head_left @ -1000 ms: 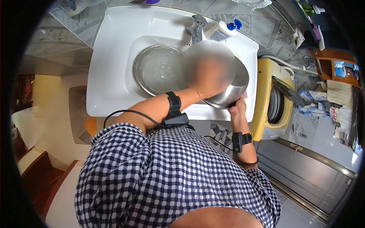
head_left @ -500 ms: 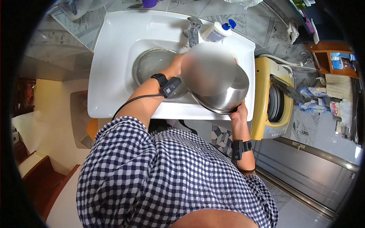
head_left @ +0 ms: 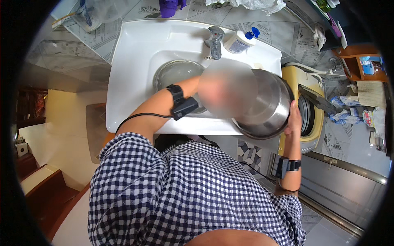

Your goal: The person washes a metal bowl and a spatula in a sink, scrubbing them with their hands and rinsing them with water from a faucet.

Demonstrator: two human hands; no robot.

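Note:
A steel bowl [head_left: 273, 102] is tilted over the right front edge of the white sink [head_left: 131, 82], its inside turned up toward the left. My right hand [head_left: 293, 119] grips its outer right rim, fingers wrapped around the edge. Reaching over the sink, my left hand [head_left: 211, 91] is at the bowl's left side. A grey blur covers its fingers, so whether they hold anything is hidden. In the sink's hollow sits a round basin [head_left: 174, 74] with what looks like water in it, partly behind my left forearm.
Behind the bowl stand a faucet [head_left: 215, 41] and a white bottle [head_left: 238, 43] with a blue cap. To the right is a yellow washing machine [head_left: 314, 144] with its lid raised. A purple item [head_left: 169, 7] hangs at the back wall.
The bowl has moved right and tipped, so more of its inside shows. My right hand has shifted right and up along with it. My left hand stays near the bowl's left side.

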